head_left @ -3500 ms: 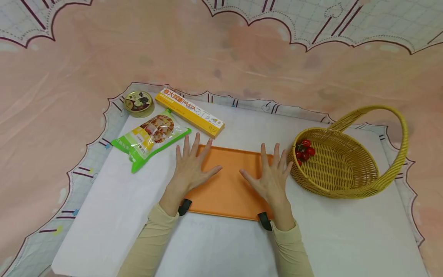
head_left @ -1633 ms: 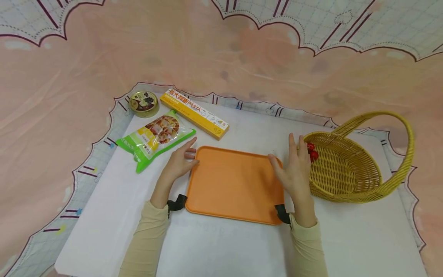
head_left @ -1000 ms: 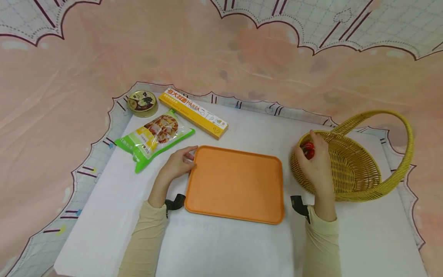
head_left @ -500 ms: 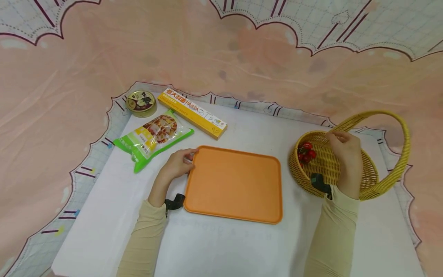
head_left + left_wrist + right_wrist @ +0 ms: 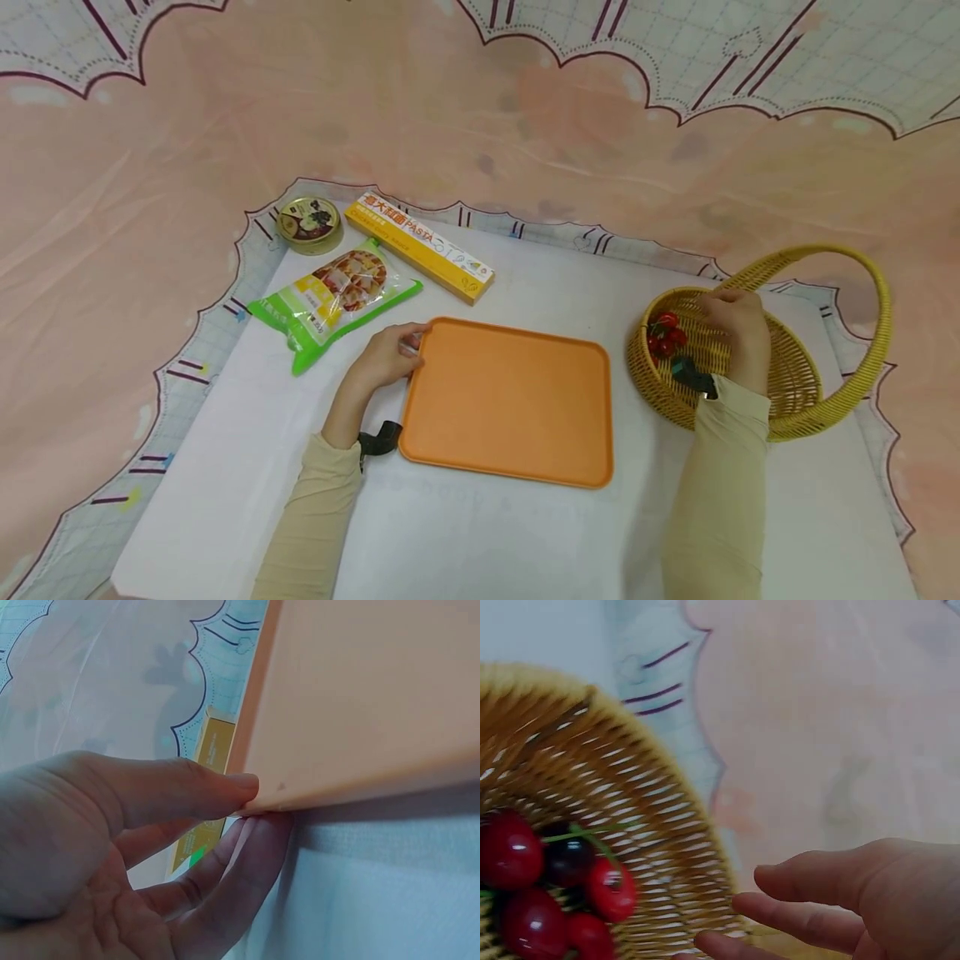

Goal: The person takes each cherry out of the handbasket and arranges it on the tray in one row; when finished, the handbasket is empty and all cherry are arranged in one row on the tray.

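My left hand (image 5: 382, 358) pinches the orange tray (image 5: 510, 404) near its far left corner. The left wrist view shows the thumb (image 5: 225, 792) on the tray's rim and fingers beneath it. Over the yellow wicker basket (image 5: 654, 398) on the right is my right hand (image 5: 738, 329), slightly blurred in the head view. In the right wrist view its thumb and fingers are loosely bent and apart, holding nothing, beside the basket's rim. Several red cherries (image 5: 532, 922) with green stems lie in the basket, to the left of this hand in the head view.
A round tin (image 5: 309, 223), a green-and-yellow food bag (image 5: 337, 296) and a yellow pasta box (image 5: 420, 246) lie at the back left of the white table (image 5: 480, 542). The basket's tall handle (image 5: 873, 333) arches up on the right.
Both hands were spread over the tray. The left moved to the tray's left edge and took hold of it. The right moved across to the basket, and lately shifted slightly back left.
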Demonstrator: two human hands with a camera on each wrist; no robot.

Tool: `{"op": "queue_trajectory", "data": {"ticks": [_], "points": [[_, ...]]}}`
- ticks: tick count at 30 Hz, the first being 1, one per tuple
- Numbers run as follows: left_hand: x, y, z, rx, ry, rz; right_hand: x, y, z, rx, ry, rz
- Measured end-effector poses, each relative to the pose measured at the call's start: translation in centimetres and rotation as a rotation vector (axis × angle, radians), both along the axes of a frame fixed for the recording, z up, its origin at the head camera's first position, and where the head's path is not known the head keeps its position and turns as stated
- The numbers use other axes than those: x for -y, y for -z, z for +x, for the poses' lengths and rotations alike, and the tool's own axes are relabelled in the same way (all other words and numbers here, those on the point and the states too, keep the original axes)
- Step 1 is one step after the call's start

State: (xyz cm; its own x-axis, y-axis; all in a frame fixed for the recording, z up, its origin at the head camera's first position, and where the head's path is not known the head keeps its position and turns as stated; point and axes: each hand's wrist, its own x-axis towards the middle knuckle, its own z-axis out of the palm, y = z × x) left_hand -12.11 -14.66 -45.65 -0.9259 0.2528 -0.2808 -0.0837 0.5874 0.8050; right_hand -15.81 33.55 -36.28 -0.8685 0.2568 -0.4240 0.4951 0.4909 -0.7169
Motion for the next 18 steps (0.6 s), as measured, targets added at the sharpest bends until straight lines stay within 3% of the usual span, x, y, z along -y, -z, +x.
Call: {"op": "queue_trajectory", "data": {"ticks": [3,8,18], "points": [[0.0,0.0,0.0,0.003,-0.007,0.005,-0.2,0.9,-0.8,0.027,-0.038,-0.027],[0.0,-0.1,0.0,-0.003,-0.003,0.015,-0.2,2.3,-1.6,0.068,-0.029,-0.129],[0.2,-0.1,0.0,0.009,-0.007,0.021,0.1,3.1,-2.5,0.146,-0.022,-0.318]]}}
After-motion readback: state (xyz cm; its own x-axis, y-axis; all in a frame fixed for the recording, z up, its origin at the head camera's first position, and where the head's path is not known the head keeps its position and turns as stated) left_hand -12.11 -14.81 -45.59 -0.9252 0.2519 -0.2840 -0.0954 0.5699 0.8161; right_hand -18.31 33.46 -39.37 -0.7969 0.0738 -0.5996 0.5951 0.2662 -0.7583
